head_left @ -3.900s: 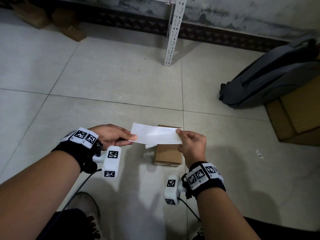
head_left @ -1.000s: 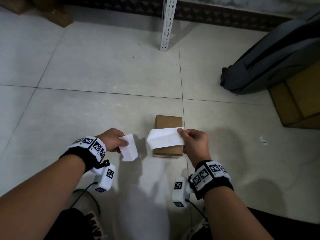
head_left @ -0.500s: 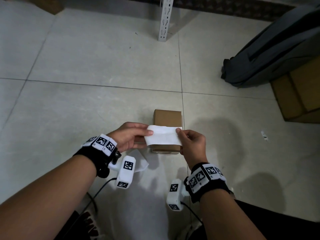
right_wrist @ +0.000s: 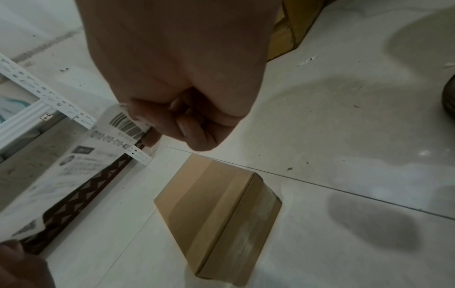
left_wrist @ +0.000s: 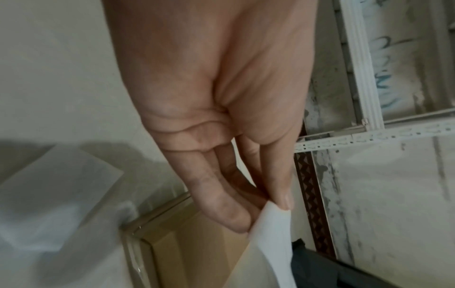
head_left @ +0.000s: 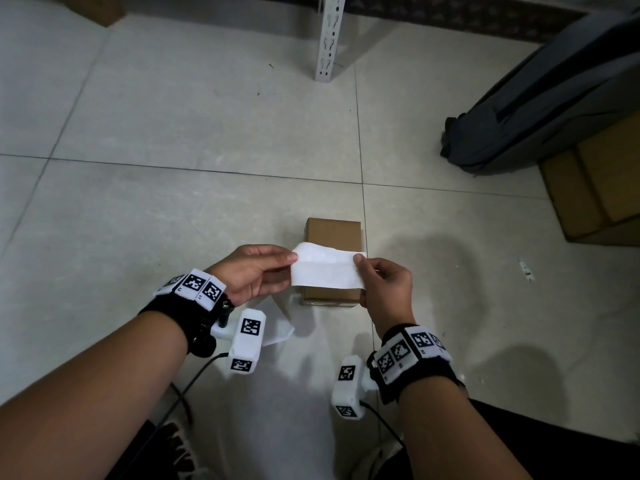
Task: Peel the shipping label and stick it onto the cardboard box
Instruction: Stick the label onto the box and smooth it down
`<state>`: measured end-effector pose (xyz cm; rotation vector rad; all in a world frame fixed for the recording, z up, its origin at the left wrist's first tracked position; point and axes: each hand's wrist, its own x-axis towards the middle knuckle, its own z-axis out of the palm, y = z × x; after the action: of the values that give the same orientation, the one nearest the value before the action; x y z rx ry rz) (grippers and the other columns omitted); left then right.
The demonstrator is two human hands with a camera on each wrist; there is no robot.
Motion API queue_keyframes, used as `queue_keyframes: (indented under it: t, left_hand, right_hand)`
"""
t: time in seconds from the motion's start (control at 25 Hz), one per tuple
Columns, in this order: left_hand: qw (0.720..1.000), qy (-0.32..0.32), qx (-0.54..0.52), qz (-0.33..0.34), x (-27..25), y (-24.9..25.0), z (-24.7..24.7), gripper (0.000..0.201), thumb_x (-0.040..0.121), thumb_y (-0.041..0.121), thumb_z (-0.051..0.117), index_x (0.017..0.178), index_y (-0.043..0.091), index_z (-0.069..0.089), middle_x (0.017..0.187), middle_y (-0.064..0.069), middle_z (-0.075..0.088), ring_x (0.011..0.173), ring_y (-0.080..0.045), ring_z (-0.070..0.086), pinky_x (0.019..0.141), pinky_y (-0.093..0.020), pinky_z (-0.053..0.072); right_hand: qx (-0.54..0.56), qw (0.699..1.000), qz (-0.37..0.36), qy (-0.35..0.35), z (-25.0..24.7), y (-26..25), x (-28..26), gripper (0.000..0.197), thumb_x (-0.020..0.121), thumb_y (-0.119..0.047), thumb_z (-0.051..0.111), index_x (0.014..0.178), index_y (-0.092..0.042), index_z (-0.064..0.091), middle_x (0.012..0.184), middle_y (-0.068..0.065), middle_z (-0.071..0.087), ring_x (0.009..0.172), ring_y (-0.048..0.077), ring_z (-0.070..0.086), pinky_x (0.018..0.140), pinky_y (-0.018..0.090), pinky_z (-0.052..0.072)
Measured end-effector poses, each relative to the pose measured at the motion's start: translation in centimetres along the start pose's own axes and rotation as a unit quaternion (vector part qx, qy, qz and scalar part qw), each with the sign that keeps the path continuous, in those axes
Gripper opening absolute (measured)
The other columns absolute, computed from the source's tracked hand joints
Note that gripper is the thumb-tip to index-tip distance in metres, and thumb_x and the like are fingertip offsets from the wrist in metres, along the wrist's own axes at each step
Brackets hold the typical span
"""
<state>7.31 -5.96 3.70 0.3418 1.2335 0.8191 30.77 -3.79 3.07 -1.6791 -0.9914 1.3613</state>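
**Peeled label held taut over the box, backing sheet dropped**

Head view: the left hand (head_left: pixel 254 273) has come back to the shipping label (head_left: pixel 325 271) after letting go of the backing paper (head_left: pixel 278 327), which a second ago it held off to the side and which now lies on the floor tiles (head_left: pixel 173 133) beneath the left wrist. Both hands pinch the label's short ends and stretch it flat just above the near half of the cardboard box (head_left: pixel 333 233). Peeling looks done; sticking is not yet done. A grey backpack (head_left: pixel 540 95) and a large carton (head_left: pixel 602 181) sit well apart to the right, a white shelf post (head_left: pixel 327 36) beyond. Nothing lies between label and box.

Left wrist view: the grip is closed on the label's corner (left_wrist: pixel 270 233), thumb against fingertips (left_wrist: pixel 234 218). The box (left_wrist: pixel 192 249) is directly below; the backing paper (left_wrist: pixel 49 194) lies beside it.

Right wrist view: the right hand (right_wrist: pixel 177 109) pinches the label's barcode end (right_wrist: pixel 123 122), printed side facing down toward this camera. The box (right_wrist: pixel 216 210) sits on the floor below, apart from the label.
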Motion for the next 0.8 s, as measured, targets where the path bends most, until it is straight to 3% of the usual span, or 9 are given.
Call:
queue_keyframes:
  t: [0.16, 0.28, 0.4, 0.52, 0.68, 0.8]
  left_hand:
    - [0.996, 0.036, 0.078, 0.015, 0.4, -0.1, -0.5, 0.035, 0.067, 0.016, 0.084, 0.098, 0.002, 0.076, 0.089, -0.014, 0.077, 0.069, -0.017, 0.073, 0.069, -0.026, 0.063]
    - [0.993, 0.062, 0.096, 0.022, 0.6, -0.5, -0.3, 0.02, 0.079, 0.003, 0.077, 0.099, -0.002, 0.075, 0.093, -0.02, 0.075, 0.065, -0.015, 0.074, 0.065, -0.023, 0.062]
    - [0.994, 0.069, 0.08, 0.006, 0.8, -0.7, -0.2, 0.02, 0.087, -0.002, 0.068, 0.106, -0.007, 0.07, 0.094, -0.024, 0.074, 0.067, -0.021, 0.075, 0.065, -0.026, 0.063]
    - [0.997, 0.041, 0.064, -0.011, 0.8, -0.6, 0.1, 0.03, 0.084, 0.008, 0.074, 0.11, -0.005, 0.069, 0.091, -0.022, 0.074, 0.074, -0.026, 0.074, 0.069, -0.028, 0.061]
    - [0.998, 0.066, 0.019, -0.003, 1.1, -0.6, 0.6, 0.039, 0.081, 0.012, 0.077, 0.114, -0.006, 0.068, 0.089, -0.015, 0.074, 0.067, -0.018, 0.07, 0.065, -0.024, 0.055]
    - [0.997, 0.075, 0.005, 0.002, 1.2, -0.8, 0.4, 0.042, 0.077, 0.01, 0.081, 0.115, -0.004, 0.068, 0.094, -0.014, 0.075, 0.07, -0.017, 0.069, 0.063, -0.022, 0.055]
  right_hand:
    - [-0.011, 1.0, -0.001, 0.009, -0.1, 0.1, 0.2, 0.029, 0.096, -0.021, 0.072, 0.074, -0.002, 0.068, 0.055, 0.0, 0.052, 0.042, 0.013, 0.041, 0.04, 0.022, 0.038]
    - [-0.05, 0.998, -0.022, 0.012, 0.1, 0.7, 0.4, 0.035, 0.095, -0.026, 0.071, 0.069, -0.002, 0.068, 0.055, 0.001, 0.053, 0.051, 0.019, 0.045, 0.05, 0.028, 0.041]
    - [-0.078, 0.996, -0.029, 0.026, 0.3, 1.1, 0.7, 0.035, 0.094, -0.03, 0.07, 0.064, -0.01, 0.067, 0.054, -0.005, 0.056, 0.054, 0.017, 0.05, 0.056, 0.03, 0.045]
    - [-0.082, 0.995, -0.033, 0.038, 0.4, 1.0, 0.8, 0.035, 0.094, -0.029, 0.07, 0.066, -0.009, 0.067, 0.053, -0.006, 0.056, 0.052, 0.016, 0.051, 0.053, 0.03, 0.048]
    - [-0.056, 0.998, -0.031, 0.02, 0.3, 0.6, 0.6, 0.035, 0.095, -0.026, 0.071, 0.072, 0.001, 0.067, 0.056, 0.002, 0.053, 0.048, 0.017, 0.045, 0.045, 0.027, 0.042]
    - [-0.038, 0.999, -0.031, 0.005, 0.2, 0.6, 0.4, 0.034, 0.095, -0.023, 0.073, 0.075, 0.004, 0.068, 0.058, 0.004, 0.053, 0.047, 0.016, 0.043, 0.041, 0.023, 0.038]
